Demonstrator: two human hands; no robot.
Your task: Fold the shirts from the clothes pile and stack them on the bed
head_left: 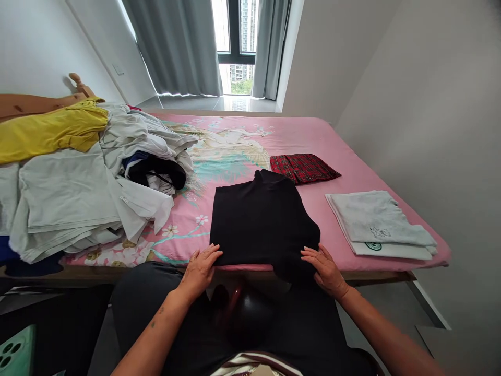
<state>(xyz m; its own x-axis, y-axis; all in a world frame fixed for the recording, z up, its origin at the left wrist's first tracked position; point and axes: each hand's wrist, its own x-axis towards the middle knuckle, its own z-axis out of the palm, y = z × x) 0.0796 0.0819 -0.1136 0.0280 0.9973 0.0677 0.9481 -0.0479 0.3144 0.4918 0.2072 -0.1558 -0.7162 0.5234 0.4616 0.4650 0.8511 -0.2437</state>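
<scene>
A black high-necked top (250, 219) lies on the bed's near edge in front of me, its collar pointing away. At its near left corner rests my left hand (201, 269), fingers stretched out and lying on the cloth. My right hand (324, 269) touches the near right side with fingers extended and a little apart. Some of the black cloth hangs over the edge by that hand. Neither hand shows cloth clearly pinched in it; the undersides of the fingers are hidden.
A heap of white clothes (70, 188) covers the left of the pink bed (309, 133), with a yellow garment (55, 130) on top. Folded red plaid cloth (305, 168) and folded white shirts (379, 222) lie at right. A green phone (18, 350) is at lower left.
</scene>
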